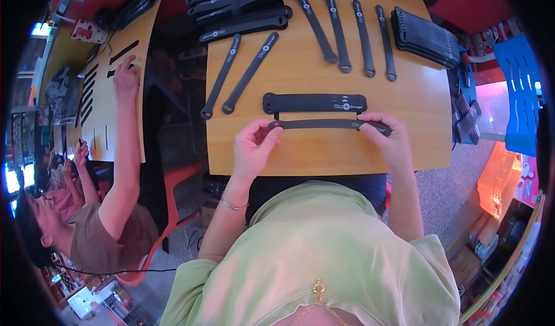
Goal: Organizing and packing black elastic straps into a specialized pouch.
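Observation:
Near the table's front edge, a long black strap (318, 124) with white printing is held level and stretched between my two hands. My left hand (253, 146) pinches its left end between thumb and fingers. My right hand (391, 138) is closed on the other end. Just beyond it lies a neat stack of similar black straps (306, 102), parallel to the held one. Two short dark strips show between the stack and the held strap; I cannot make out what they belong to.
Loose straps (250, 76) lie slanted at left, and several more (364, 42) fan out at back right. A thick strap pile (425, 38) sits at the right edge, bundled straps (240, 5) at back left. Left, a person's hand (126, 80) works on another table (124, 135).

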Motion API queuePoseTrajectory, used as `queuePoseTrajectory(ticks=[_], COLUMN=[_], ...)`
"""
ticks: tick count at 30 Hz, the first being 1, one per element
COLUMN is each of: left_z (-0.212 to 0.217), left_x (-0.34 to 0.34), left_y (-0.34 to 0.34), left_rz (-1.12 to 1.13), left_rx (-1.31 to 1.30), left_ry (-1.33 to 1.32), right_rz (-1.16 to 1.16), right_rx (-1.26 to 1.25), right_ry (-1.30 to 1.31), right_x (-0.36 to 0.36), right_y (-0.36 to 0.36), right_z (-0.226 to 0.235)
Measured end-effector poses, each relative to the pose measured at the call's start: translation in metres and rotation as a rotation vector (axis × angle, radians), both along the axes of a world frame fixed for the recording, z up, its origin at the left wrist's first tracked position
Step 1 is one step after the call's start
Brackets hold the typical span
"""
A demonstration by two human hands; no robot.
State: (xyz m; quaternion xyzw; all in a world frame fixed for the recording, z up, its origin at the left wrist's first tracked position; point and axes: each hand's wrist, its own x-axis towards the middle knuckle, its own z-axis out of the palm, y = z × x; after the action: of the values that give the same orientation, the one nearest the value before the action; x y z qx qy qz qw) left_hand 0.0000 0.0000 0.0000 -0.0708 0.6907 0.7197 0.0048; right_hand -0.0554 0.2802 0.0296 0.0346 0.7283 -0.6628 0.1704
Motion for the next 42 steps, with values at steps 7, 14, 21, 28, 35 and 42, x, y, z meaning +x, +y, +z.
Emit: queuePoseTrajectory(ticks=[7, 14, 21, 28, 35, 42], left_z=[0.001, -0.003, -0.005, -0.012, -0.013, -0.012], left_x=[-0.005, -0.010, -0.019, -0.025, -0.029, -0.032], left_y=[-0.017, -0.020, -0.018, -0.018, -0.017, -0.016], left_rz=[0.057, 0.171, 0.209, 0.216, 0.238, 0.244], left_rx=[-0.158, -0.139, -0.190, -0.225, -0.240, -0.284], left_ry=[0.074, 0.033, -0.018, -0.029, -0.024, -0.055], right_rz=[0.133, 0.046, -0.055, -0.098, -0.126, -0.135], right_rx=[0.115, 0.026, 0.001, 0.012, 0.065, 0.083], right_ry=[0.186, 0.062, 0.043, 0.073, 0.148, 0.161], right_x=[-0.002, -0.002, -0.010, -0.013, -0.015, -0.018], right_y=[-0.008, -0.011, -0.010, -0.006, -0.007, -0.009], right_z=[-0.002, -0.006, -0.010, -0.015, -0.026, -0.028])
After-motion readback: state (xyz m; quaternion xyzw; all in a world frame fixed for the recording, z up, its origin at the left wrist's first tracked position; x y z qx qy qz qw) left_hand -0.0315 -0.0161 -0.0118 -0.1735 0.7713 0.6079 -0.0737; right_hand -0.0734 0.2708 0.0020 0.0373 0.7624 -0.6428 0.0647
